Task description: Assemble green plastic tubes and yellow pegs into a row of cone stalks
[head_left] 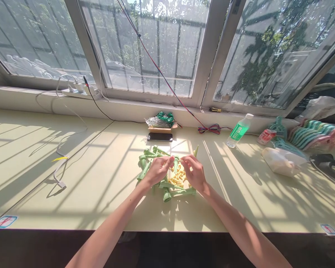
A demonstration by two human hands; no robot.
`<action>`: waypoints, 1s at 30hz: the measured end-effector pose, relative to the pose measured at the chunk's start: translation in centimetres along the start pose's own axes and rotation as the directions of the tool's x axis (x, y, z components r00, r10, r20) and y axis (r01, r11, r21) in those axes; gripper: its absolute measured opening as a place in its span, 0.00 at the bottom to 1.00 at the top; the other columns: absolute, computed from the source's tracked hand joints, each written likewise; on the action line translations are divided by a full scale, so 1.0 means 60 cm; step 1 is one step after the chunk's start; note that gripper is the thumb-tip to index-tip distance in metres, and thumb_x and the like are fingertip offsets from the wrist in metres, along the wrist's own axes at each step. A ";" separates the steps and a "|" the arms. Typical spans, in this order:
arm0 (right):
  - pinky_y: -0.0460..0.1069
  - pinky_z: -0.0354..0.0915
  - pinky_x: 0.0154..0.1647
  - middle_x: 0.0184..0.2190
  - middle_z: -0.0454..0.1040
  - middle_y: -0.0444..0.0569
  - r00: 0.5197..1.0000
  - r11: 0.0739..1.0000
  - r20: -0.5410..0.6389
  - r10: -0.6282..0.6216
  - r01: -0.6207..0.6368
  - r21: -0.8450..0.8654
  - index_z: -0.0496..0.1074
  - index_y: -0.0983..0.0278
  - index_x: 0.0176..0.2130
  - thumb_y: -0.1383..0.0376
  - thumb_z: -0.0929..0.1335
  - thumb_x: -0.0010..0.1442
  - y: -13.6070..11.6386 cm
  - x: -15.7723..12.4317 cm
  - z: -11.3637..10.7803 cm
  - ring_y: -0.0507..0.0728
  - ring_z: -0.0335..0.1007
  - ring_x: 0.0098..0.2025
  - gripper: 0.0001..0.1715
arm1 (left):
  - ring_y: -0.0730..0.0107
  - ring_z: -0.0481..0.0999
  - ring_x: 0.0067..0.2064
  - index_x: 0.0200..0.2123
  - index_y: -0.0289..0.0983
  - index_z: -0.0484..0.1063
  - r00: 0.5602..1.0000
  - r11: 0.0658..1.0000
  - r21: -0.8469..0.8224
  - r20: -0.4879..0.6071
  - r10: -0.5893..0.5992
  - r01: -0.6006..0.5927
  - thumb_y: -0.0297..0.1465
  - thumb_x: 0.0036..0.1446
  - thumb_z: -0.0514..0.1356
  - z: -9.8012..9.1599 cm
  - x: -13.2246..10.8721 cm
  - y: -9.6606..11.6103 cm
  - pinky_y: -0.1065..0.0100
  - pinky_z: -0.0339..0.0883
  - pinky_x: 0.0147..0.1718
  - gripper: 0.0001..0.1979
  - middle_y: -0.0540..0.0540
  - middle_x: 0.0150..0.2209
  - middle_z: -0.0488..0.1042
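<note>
My left hand (pixel 159 169) is closed, its thumb and fingers pinching a green plastic spike (pixel 176 163) with a wide top and a narrow tip pointing down. From the other side my right hand (pixel 194 172) meets it, fingertips pinched at the top of the spike around what looks like a small yellow peg, mostly hidden. Below both hands lies a heap of small yellow pegs (pixel 178 178). More green spikes (pixel 166 195) lie around the pegs, to the left, behind and in front, some covered by my left hand.
Behind the heap lie a black phone (pixel 160 137) and a small cardboard box (pixel 163 130). To the right stand a green-labelled bottle (pixel 238 131), a red can (pixel 267 136) and a stack of hangers (pixel 312 136). A white cable (pixel 58 173) crosses the table at left.
</note>
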State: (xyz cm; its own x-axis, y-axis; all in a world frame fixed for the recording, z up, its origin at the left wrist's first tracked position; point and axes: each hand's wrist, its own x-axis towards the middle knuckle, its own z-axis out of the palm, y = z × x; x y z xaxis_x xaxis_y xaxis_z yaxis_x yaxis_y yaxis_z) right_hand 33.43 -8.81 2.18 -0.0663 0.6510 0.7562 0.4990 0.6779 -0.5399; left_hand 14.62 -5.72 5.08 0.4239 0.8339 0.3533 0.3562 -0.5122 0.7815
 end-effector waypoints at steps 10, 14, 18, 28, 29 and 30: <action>0.48 0.68 0.34 0.34 0.73 0.48 0.999 0.999 -0.004 0.043 -0.043 0.009 0.72 0.63 0.41 0.62 0.63 0.71 0.002 -0.004 0.002 0.54 0.71 0.34 0.11 | 0.70 0.68 0.30 0.26 0.35 0.70 0.998 0.997 0.039 0.018 0.063 -0.064 0.46 0.67 0.55 0.000 -0.001 -0.003 0.70 0.58 0.29 0.23 0.50 0.27 0.69; 0.48 0.66 0.34 0.31 0.72 0.48 0.997 0.997 -0.001 0.072 -0.072 -0.003 0.71 0.63 0.37 0.61 0.62 0.71 0.000 -0.003 0.003 0.54 0.69 0.33 0.13 | 0.69 0.70 0.31 0.29 0.36 0.73 0.994 0.992 0.057 -0.007 0.112 -0.112 0.44 0.67 0.57 0.001 -0.001 -0.005 0.70 0.60 0.30 0.20 0.49 0.29 0.71; 0.47 0.62 0.31 0.26 0.68 0.45 0.988 0.987 0.057 0.147 -0.150 0.053 0.68 0.63 0.31 0.59 0.62 0.70 -0.005 -0.001 0.001 0.52 0.64 0.28 0.17 | 0.70 0.71 0.32 0.33 0.36 0.73 0.971 0.971 0.075 -0.061 0.231 -0.227 0.42 0.64 0.62 0.004 -0.002 -0.014 0.69 0.64 0.32 0.15 0.49 0.31 0.72; 0.46 0.51 0.22 0.19 0.57 0.39 0.907 0.867 0.181 0.380 -0.418 0.273 0.62 0.61 0.27 0.52 0.62 0.70 -0.001 -0.008 0.010 0.49 0.50 0.20 0.23 | 0.68 0.74 0.35 0.45 0.37 0.72 0.916 0.927 0.131 -0.156 0.369 -0.351 0.39 0.62 0.65 0.013 0.000 -0.027 0.66 0.69 0.36 0.13 0.46 0.38 0.74; 0.46 0.52 0.22 0.19 0.58 0.39 0.911 0.873 0.166 0.377 -0.409 0.265 0.63 0.61 0.28 0.52 0.62 0.70 -0.001 -0.009 0.011 0.50 0.51 0.21 0.22 | 0.68 0.74 0.35 0.45 0.37 0.72 0.921 0.931 0.130 -0.153 0.358 -0.340 0.39 0.63 0.64 0.013 0.000 -0.025 0.67 0.69 0.36 0.13 0.46 0.38 0.74; 0.46 0.53 0.23 0.20 0.59 0.39 0.918 0.884 0.146 0.368 -0.394 0.252 0.64 0.61 0.29 0.53 0.62 0.70 -0.001 -0.008 0.011 0.50 0.53 0.22 0.21 | 0.68 0.74 0.35 0.45 0.37 0.72 0.927 0.937 0.128 -0.148 0.343 -0.326 0.40 0.64 0.62 0.013 0.000 -0.023 0.67 0.68 0.36 0.13 0.46 0.38 0.74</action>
State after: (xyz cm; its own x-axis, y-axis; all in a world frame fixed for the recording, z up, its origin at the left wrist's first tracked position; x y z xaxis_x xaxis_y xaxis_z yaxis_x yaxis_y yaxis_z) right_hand 32.86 -8.96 1.62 -0.0037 0.8972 0.4417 0.2492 0.4286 -0.8685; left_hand 14.77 -5.18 3.58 0.3922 0.6279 0.6722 0.3018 -0.7781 0.5508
